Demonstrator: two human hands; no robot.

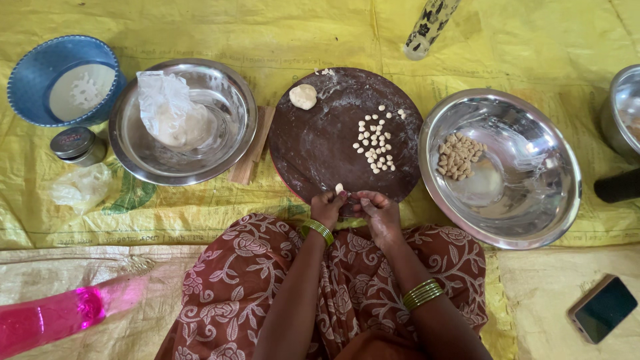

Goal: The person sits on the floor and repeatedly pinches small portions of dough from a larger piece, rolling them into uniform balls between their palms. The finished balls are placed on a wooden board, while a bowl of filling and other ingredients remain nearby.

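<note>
While pinching a small dough bit (pixel 339 189) between left hand (pixel 328 207) and right hand (pixel 379 212), fingers closed narrow on it at the near edge of the round board (pixel 320 143). Could slip, being tiny, onto the patterned lap (pixel 347 273); rolled pieces (pixel 377 147) further right.

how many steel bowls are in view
3. One steel bowl left of the round board holds a plastic bag, one to its right holds small dough pieces, one is cut off at the right edge.
</note>
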